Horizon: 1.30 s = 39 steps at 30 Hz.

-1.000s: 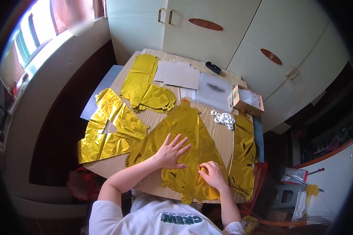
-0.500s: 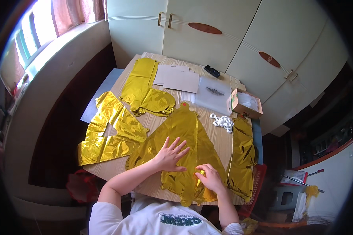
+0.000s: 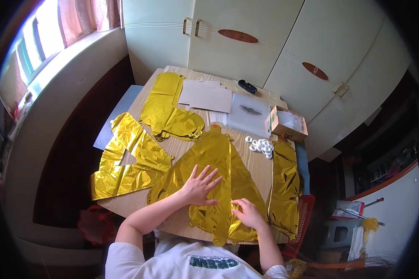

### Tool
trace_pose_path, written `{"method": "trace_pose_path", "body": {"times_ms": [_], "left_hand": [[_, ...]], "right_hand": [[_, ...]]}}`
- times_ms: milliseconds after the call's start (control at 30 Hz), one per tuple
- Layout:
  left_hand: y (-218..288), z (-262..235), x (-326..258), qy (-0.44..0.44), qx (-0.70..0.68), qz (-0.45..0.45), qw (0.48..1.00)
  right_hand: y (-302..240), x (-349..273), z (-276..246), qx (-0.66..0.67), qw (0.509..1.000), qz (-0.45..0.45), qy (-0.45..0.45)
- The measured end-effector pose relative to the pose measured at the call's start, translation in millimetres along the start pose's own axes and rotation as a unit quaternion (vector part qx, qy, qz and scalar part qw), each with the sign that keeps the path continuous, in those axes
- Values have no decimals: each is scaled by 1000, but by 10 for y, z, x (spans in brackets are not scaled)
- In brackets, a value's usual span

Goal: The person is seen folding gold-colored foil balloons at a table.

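Note:
A large flat gold foil balloon [image 3: 209,160] lies in front of me on the wooden table, with a lengthwise fold line and a red spot at its far tip. My left hand [image 3: 200,187] presses flat on its middle, fingers spread. Just right of it, my right hand [image 3: 247,215] has its fingers curled with thumb and fingertips at the foil near the fold line, seemingly pinching it. Crinkled gold foil with a triangular gap [image 3: 130,160] lies to the left. A stack of gold foil balloons [image 3: 165,104] lies behind, and a folded gold foil piece [image 3: 285,188] at the right edge.
White ribbon-like rings [image 3: 263,148] are heaped at the right, near a cardboard box [image 3: 289,124] holding clear plastic. Grey-brown cards [image 3: 207,97], a clear plastic sheet [image 3: 246,111] and a black object [image 3: 247,86] lie at the back. A red basket [image 3: 305,221] stands beside the table.
My right hand has shifted slightly down, and the foil flap lifted at its fingers now lies flatter. My left hand stays spread on the balloon. The whole view has shifted slightly.

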<state>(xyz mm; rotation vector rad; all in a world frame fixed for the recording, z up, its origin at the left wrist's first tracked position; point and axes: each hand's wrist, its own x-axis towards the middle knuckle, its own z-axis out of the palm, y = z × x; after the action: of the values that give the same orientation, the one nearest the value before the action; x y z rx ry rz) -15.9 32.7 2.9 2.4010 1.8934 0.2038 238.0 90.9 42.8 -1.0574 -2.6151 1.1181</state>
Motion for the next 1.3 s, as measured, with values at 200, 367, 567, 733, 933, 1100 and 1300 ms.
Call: {"method": "trace_pose_path", "body": {"times_ms": [200,367,567,733,933,1100,1300], "left_hand": [[-11,-19,3,-7,1,0,1000],[-14,-16,0,-1,-1,3,1000],[-18,-28,-5,-3,-5,4,1000],[-23,-24,-9,-5,-1,3,1000],[-24,-21,-9,-3,0,4,1000],[-13,-29,-7,0,-2,3,1000],[-19,-16,3,-4,-6,1,1000]], "right_hand": [[24,5,30,21,1000,-8,1],[43,11,49,25,999,-20,4],[3,8,50,16,1000,-13,-4],[18,9,68,21,1000,-16,-8],[-33,5,13,8,1000,2,-14],[85,-10,-99,69,995,53,-43],[-7,-43,-312,150,966,152,-147]]}}
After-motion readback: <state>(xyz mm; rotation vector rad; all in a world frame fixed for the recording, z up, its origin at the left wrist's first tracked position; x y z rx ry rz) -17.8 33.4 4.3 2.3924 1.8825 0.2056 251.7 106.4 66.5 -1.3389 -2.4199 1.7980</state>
